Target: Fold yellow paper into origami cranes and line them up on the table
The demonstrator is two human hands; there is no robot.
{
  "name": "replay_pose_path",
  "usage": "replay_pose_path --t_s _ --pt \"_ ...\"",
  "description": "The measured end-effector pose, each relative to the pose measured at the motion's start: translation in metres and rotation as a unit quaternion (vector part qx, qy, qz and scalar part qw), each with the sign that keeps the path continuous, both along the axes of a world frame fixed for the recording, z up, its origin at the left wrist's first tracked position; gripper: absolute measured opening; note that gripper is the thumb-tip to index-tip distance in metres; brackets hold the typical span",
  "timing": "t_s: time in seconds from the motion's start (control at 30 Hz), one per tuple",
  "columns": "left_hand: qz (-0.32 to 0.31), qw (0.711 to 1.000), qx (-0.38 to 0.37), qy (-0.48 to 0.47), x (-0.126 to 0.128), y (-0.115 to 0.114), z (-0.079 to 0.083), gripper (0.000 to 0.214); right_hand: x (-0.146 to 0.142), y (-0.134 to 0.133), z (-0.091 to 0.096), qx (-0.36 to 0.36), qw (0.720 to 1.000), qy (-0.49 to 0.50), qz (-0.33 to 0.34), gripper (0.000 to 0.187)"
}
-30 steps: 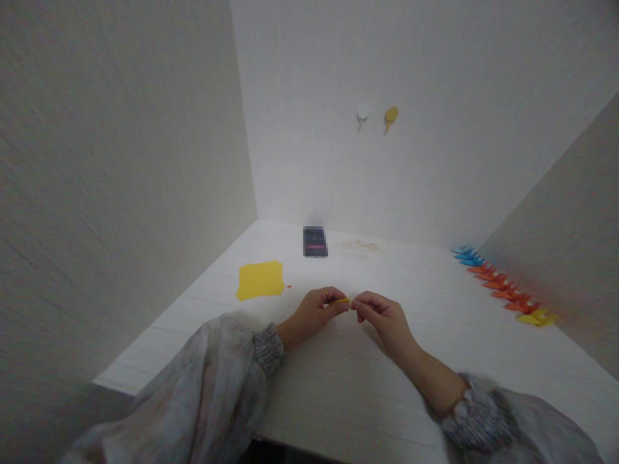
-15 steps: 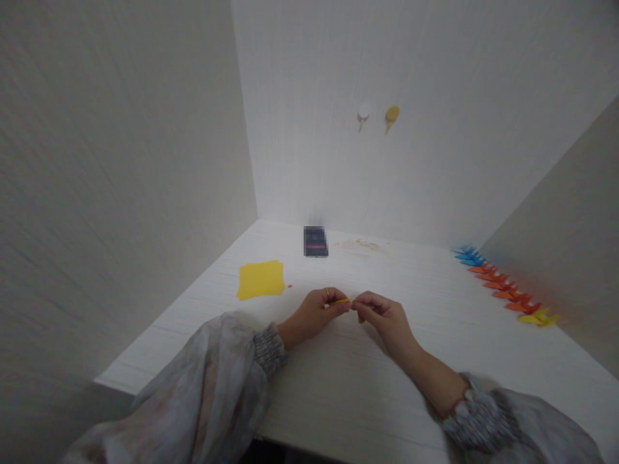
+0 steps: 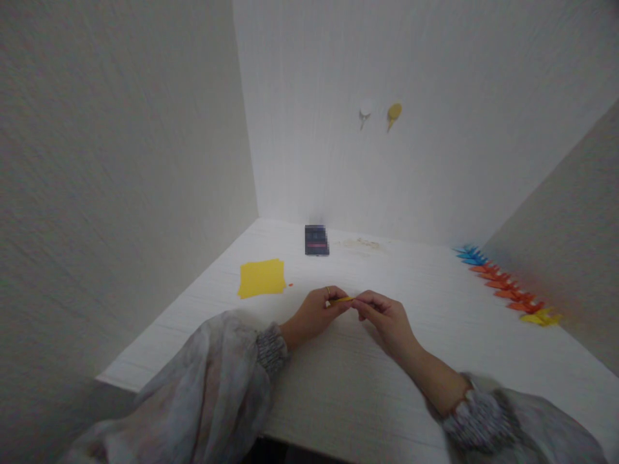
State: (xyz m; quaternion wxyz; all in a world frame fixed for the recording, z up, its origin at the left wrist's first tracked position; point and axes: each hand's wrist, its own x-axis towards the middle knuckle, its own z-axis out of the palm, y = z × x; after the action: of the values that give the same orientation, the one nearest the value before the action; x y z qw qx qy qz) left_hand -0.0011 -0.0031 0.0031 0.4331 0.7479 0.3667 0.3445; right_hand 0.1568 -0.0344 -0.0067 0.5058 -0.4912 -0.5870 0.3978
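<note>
**One small yellow paper (image 3: 342,299), pinched from both sides**

The small yellow paper is up between the two hands, in front of the person, just over the white counter (image 3: 338,393). It looks thin and folded. The left hand (image 3: 318,312) has it squeezed between thumb and finger, and this seems to keep it steady. The right hand (image 3: 384,316) has its fingertips closed on the other end. With one hand at each end, such a little thing can probably be pressed or bent without slipping. The fingers hide most of it, so I can't tell its full shape. Both hands are low and close together, maybe so the arms can rest.

Some yellow sheets (image 3: 262,278) lie flat on the left, near the left hand. Their edges don't line up, so there is more than one. That spot looks easy to reach. A tiny orange scrap (image 3: 291,285) is just beside them.

Over on the right, origami pieces make a long row by the side wall: blue ones (image 3: 471,256) at the far end, then orange ones (image 3: 507,293), then yellow (image 3: 539,318) nearest. Being there likely keeps them out of the way of the arms.

A dark phone (image 3: 316,241) is at the back, near the wall, maybe so the person can see it. It is too blurry to read.
</note>
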Motion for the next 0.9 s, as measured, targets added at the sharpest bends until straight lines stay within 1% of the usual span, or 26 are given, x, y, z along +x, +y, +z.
replay_pose_path --t_s 0.13,0.37,0.47,0.63,0.8,0.9 --pt "-0.001 1.0 0.014 0.0 -0.0002 -0.0017 0.0017 0.03 -0.001 -0.0009 0.0021 -0.005 1.0 -0.006 -0.002 0.017" --pt "-0.009 1.0 -0.009 -0.014 -0.0001 -0.0005 0.0004 0.029 -0.0009 -0.0026 0.005 0.009 1.0 -0.003 0.001 0.017" --pt "-0.021 0.999 -0.021 -0.027 0.0001 0.0007 -0.0011 0.029 -0.0008 -0.0023 0.004 0.011 1.0 -0.003 0.002 0.018" --pt "-0.015 0.999 -0.023 -0.026 0.0005 0.002 -0.0039 0.03 0.0004 -0.0004 0.0001 0.005 1.0 -0.016 -0.005 0.019" --pt "-0.023 0.999 -0.025 -0.028 0.0002 0.002 -0.0041 0.032 0.004 0.0008 0.0005 0.018 1.0 0.008 0.01 0.023" --pt "-0.021 0.999 -0.026 -0.029 0.0002 0.0019 -0.0039 0.032 0.0031 0.0005 0.0028 0.012 1.0 0.016 0.012 0.023"
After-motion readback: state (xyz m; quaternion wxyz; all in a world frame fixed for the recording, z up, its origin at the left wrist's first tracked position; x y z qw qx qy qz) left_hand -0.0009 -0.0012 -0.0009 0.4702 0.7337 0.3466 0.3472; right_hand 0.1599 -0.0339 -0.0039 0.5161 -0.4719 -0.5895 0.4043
